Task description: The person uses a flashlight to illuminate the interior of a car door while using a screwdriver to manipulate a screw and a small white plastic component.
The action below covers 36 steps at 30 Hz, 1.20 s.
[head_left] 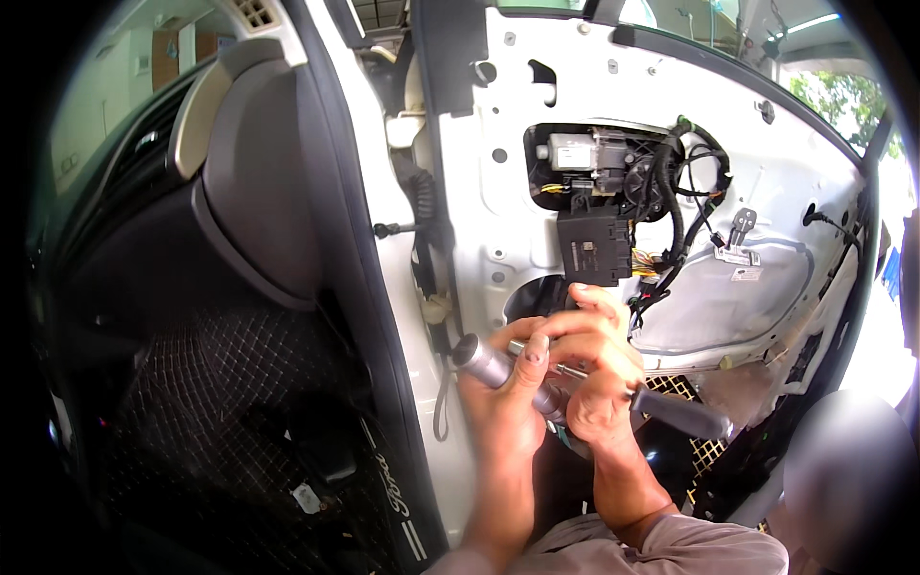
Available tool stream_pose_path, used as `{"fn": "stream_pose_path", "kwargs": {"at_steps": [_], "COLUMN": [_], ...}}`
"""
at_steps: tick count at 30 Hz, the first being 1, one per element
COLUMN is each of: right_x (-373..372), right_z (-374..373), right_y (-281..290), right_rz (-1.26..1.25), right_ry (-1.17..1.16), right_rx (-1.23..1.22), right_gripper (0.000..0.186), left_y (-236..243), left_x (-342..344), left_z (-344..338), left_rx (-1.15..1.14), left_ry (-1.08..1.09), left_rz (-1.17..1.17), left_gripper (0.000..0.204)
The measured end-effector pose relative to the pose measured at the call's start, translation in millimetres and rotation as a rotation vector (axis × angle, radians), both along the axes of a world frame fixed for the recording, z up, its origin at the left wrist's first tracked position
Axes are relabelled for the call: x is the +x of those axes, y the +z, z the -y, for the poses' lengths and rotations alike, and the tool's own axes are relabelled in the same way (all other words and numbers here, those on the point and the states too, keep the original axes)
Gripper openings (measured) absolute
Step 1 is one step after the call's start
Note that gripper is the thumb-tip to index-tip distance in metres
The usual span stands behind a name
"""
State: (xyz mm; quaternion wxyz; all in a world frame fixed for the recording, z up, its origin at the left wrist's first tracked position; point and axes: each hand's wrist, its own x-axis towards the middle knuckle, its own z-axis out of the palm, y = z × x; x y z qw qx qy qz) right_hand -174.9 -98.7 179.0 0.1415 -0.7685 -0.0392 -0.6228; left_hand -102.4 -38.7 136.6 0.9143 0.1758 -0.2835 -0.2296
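Both my hands are together in front of the stripped car door. My left hand (513,407) is wrapped round a thick grey metal cylinder (486,362), its thumb up against a thin metal shaft. That shaft belongs to a driver with a dark handle (682,413), which sticks out to the right past my right wrist. My right hand (599,350) has its fingers curled over the shaft, close to the left fingers. The shaft's left end looks like a small socket, partly covered by my fingers. Just above my right fingertips is a black control module (592,246) with coloured wires.
The white door panel (470,192) carries a window motor (575,153) and a black wiring loom (676,211). At left are the dashboard (264,182) and a quilted floor mat (220,383). A blurred pale shape (853,470) stands at lower right.
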Motion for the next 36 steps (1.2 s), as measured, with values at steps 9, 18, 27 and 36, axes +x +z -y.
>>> {"fn": "stream_pose_path", "kwargs": {"at_steps": [9, 18, 27, 36], "right_x": [-11.6, -33.7, -19.0, -14.0], "right_z": [16.7, 21.7, 33.1, 49.2], "right_y": [-7.0, -27.2, 4.6, 45.0], "right_rz": [-0.254, 0.0, 0.333, 0.544], "right_ry": [0.116, 0.591, 0.651, 0.608], "right_rx": [0.647, 0.842, 0.582, 0.417], "right_gripper": [0.023, 0.052, 0.03, 0.032], "left_y": [0.4, 11.0, 75.5, 101.5], "left_x": [19.7, 45.4, 47.3, 77.3], "left_z": [36.5, 45.3, 71.1, 64.5], "left_rx": [0.028, 0.136, -0.063, -0.158], "left_ry": [-0.033, 0.145, 0.171, 0.991], "left_rz": [-0.13, -0.07, 0.214, 0.67], "left_gripper": [0.028, 0.024, 0.039, 0.078]}}
